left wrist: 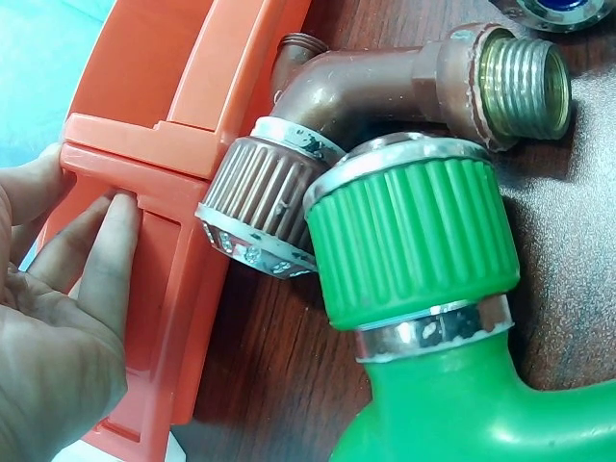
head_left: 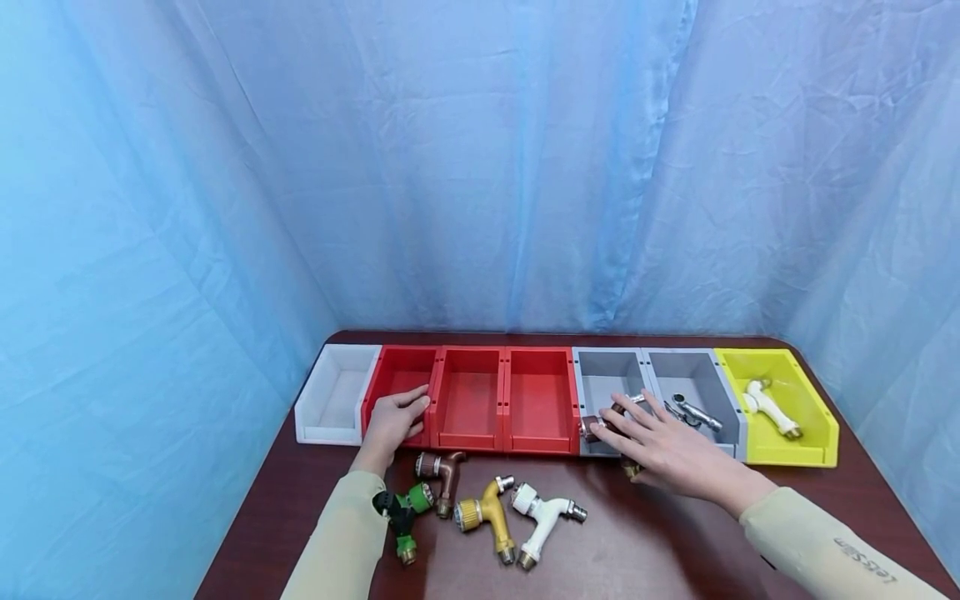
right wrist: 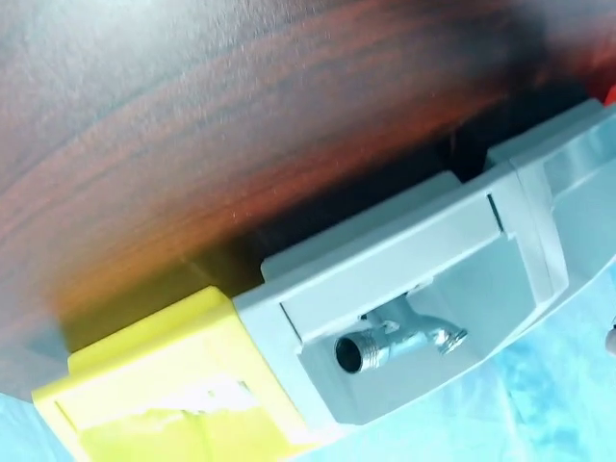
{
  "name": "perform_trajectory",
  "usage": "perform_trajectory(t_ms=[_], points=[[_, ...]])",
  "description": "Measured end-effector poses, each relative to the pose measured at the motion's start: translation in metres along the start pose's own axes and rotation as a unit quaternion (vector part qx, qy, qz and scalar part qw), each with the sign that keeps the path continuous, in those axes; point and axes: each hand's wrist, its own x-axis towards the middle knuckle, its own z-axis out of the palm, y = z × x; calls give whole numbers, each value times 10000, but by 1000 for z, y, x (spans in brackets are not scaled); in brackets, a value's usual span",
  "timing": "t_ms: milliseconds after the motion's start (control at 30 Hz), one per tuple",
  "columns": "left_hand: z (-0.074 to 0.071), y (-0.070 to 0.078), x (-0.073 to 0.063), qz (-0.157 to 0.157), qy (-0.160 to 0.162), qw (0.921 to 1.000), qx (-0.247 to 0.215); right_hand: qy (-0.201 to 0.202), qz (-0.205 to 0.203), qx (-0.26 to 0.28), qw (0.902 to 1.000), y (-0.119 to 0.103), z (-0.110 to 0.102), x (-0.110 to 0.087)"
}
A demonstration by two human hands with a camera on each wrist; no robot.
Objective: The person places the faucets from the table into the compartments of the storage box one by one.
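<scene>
So closest to you are your pale sleeves (head_left: 337,533), with lettering on the right one. Next up, on the dark reddish-brown counter (head_left: 600,550), you've got a loose row of taps: a green tap (head_left: 421,497) by your left forearm, then a yellow tap (head_left: 491,512) and a white tap (head_left: 546,525) side by side. A brown tap (head_left: 448,479) lies just past the green one, right in front of the bins (from the left wrist view the two knobs overlap, can't tell if they touch).

Your left hand (head_left: 393,425) pinches the front edge of the left red bin (head_left: 405,367), thumb on the front wall and fingers over the rim. Your right hand (head_left: 667,442) is gripping a second brown tap (head_left: 592,427) at the front of the left gray bin (head_left: 611,367), fingers across its body, thumb hidden.

Rest of the bin row, left to right: white bin (head_left: 337,396), that left red one, two more red bins (head_left: 540,400), the left gray one, right gray bin (head_left: 682,371) with silver fittings (head_left: 697,412) inside, and yellow bin (head_left: 795,454) holding another white tap (head_left: 772,408). Way at the back, blue curtains (head_left: 450,167).
</scene>
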Motion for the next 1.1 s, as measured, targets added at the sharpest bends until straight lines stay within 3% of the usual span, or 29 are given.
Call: perform_trajectory(t_ms=[333,1100], points=[[0,-2,-1,13,19,10000,-34,-2,-166,197,9997,20,-9,-1],[0,-3,1,84,12,10000,-38,-662,347,1003,9921,46,4,8]])
